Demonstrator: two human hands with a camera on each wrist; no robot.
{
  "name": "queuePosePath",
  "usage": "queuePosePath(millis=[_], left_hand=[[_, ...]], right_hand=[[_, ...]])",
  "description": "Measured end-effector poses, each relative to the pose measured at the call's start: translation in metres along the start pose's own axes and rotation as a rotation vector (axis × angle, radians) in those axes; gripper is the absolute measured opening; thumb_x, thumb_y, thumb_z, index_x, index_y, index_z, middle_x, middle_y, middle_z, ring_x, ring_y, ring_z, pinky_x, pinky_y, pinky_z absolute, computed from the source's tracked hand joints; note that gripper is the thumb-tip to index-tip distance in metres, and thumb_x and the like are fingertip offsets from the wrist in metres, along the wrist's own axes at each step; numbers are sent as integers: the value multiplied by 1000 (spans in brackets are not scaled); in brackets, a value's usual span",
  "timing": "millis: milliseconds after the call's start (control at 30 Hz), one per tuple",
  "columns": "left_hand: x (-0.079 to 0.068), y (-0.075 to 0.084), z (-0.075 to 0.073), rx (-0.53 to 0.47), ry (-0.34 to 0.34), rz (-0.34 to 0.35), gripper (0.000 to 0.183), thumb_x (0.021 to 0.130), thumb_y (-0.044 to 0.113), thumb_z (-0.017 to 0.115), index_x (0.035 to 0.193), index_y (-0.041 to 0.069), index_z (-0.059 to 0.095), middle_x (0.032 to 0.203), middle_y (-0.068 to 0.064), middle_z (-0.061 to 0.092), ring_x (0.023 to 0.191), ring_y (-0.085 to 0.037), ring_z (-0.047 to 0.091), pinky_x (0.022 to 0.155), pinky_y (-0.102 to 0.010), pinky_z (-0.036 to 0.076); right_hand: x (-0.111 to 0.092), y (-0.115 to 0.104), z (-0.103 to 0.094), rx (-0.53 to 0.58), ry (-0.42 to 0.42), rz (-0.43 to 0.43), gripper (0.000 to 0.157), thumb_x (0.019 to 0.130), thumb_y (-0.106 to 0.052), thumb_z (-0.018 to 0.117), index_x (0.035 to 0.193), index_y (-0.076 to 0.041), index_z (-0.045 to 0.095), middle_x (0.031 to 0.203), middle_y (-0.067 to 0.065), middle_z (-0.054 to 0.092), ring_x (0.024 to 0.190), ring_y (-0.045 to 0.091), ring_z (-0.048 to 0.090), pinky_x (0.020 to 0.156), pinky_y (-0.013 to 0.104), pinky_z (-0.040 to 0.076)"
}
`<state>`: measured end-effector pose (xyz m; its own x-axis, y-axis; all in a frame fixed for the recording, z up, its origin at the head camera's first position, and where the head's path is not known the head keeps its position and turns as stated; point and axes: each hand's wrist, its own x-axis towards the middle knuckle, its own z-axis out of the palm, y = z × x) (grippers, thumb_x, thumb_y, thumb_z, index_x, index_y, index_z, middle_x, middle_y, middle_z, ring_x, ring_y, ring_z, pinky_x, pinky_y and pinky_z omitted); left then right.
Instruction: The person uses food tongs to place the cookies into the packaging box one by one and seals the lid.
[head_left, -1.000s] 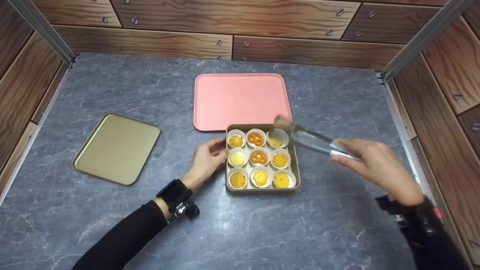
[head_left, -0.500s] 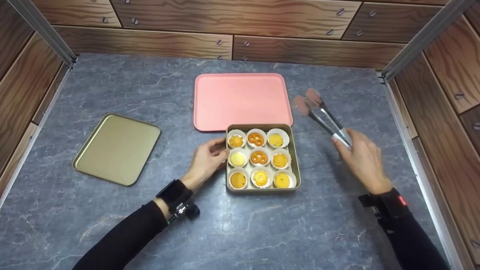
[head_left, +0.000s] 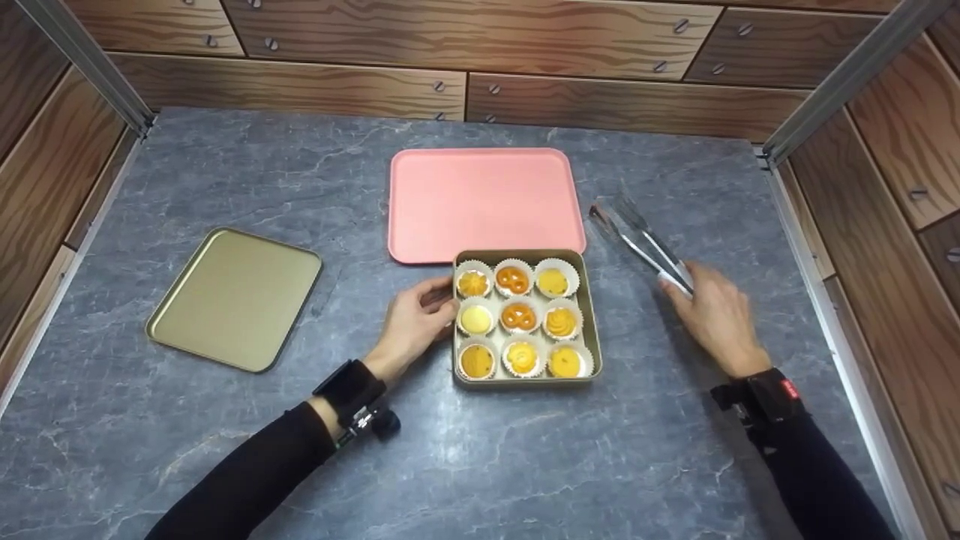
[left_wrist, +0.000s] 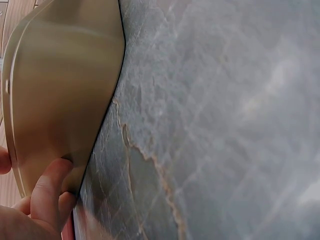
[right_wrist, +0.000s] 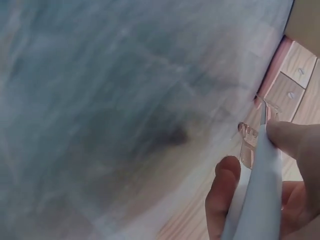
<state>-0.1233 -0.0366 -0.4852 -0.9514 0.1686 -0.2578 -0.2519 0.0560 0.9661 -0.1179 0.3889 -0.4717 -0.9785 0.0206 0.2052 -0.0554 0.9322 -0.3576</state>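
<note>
In the head view, a square gold tin [head_left: 596, 330] holds several small yellow and orange pastries or cookies in white paper cups. My left hand [head_left: 412, 322] rests at the tin's left side. From the left wrist, fingertips [left_wrist: 59, 167] touch its outer wall [left_wrist: 65, 95]. To the right of the tin, my right hand [head_left: 716, 315] grips a pair of serving tongs [head_left: 646, 258] by the white handles. Their arms are spread, with nothing visible between the tips. In the right wrist view, thumb and fingers lie around the white tongs handle [right_wrist: 260, 195].
A pink tray [head_left: 484, 199] lies directly behind the tin, touching or nearly touching it. At the left is a flat gold lid [head_left: 236, 300] with a raised rim. The grey marbled tabletop [head_left: 480, 465] is bounded by wood-patterned walls [head_left: 360, 37].
The tongs have swung from over the tin's back right cup to the tabletop at its right, then turned so their tips show edge-on. The left hand and tin have stayed put.
</note>
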Motion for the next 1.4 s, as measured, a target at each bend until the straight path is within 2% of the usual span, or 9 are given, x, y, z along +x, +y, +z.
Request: queuePosePath(millis=[300,533,700,833,967,1067,1233,1367,1400], left_hand=[[1,-1,0,19,2,11,56,95,1,69,148,0,51,146,-23,56,127,-32,62,96,-30,60],[2,1,1,16,3,24,56,95,1,69,147,-1,51,147,-23,56,127,-32,62,96,-30,60],[3,1,2,1,11,35,55,94,2,69,146,-2,52,145,-24,57,126,-34,63,96,-31,60],[2,1,2,2,16,17,54,95,2,69,146,-2,52,145,-24,57,125,-34,63,95,-31,61],[-1,3,2,7,-6,-4,55,96,3,68,148,-2,50,144,-24,58,125,-32,64,96,-31,60],[-4,5,0,19,-24,2,56,97,5,67,149,-4,48,145,-24,57,126,-31,63,100,-32,58],[-12,13,-14,75,-21,32,60,98,13,68,151,-4,45,151,-21,52,135,-31,56,110,-38,51],[-14,19,-35,159,5,139,61,98,9,66,153,-3,42,152,-21,51,139,-34,52,115,-43,47],[-13,20,-42,205,22,179,61,97,7,66,153,-2,43,151,-21,52,128,-32,60,110,-41,52]], right_hand=[[4,11,-1,-28,-42,-33,37,96,-27,75,106,7,68,77,15,58,67,34,55,52,54,44],[11,11,-7,-59,-149,-13,39,95,-27,73,105,10,65,86,24,59,75,43,58,58,63,47],[17,10,-12,-69,-206,-17,34,92,-27,72,93,4,61,83,20,56,73,40,56,57,60,46],[16,11,-14,-20,-223,17,40,95,-33,72,103,3,59,93,23,58,83,42,56,64,60,48],[6,4,-15,35,-96,19,55,98,-28,69,131,13,54,120,34,57,106,52,58,85,70,49],[-1,-9,-14,94,67,-49,50,95,-16,70,134,13,57,125,31,61,106,49,63,89,66,52],[-14,-35,-7,215,255,-209,37,91,-3,73,126,6,68,109,18,72,88,33,70,80,34,57],[-25,-50,-3,289,287,-307,39,88,3,73,128,6,68,106,15,73,85,27,70,83,11,51],[-27,-53,-2,302,281,-325,41,88,4,73,128,6,67,106,14,73,84,27,70,84,9,50]])
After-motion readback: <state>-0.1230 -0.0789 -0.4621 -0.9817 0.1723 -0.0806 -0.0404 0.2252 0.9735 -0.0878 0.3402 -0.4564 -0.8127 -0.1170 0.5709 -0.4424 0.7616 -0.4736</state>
